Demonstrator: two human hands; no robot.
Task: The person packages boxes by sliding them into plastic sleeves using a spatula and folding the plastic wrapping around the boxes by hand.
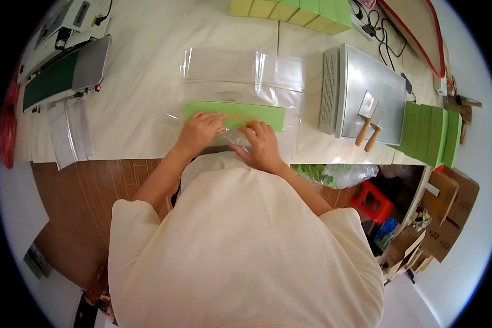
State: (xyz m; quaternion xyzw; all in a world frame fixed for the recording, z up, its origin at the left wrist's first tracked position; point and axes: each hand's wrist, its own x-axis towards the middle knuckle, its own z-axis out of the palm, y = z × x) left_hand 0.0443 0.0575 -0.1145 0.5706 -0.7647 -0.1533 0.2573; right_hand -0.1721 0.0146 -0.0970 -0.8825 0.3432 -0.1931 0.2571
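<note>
A flat green box (202, 106) with faint orange print lies lengthwise on the table in front of me, with clear plastic film about it. My left hand (200, 133) is at the box's left front side, its fingers bent over the near edge. Near the middle of that edge, my right hand (261, 145) has its fingers curled and its thumb underneath. Between both hands a loose, creased part of the plastic film (233, 138) is gripped and pulled towards my body. Beyond the box lie flat clear plastic sleeves (218, 65).
A metal hot plate (361, 71) with two wooden-handled scrapers (368, 123) stands at the right. Green boxes stand at the back and at the right (423, 131). A sealing machine (65, 65) and more plastic sleeves (71, 131) are at the left. A red stool (373, 202) sits below.
</note>
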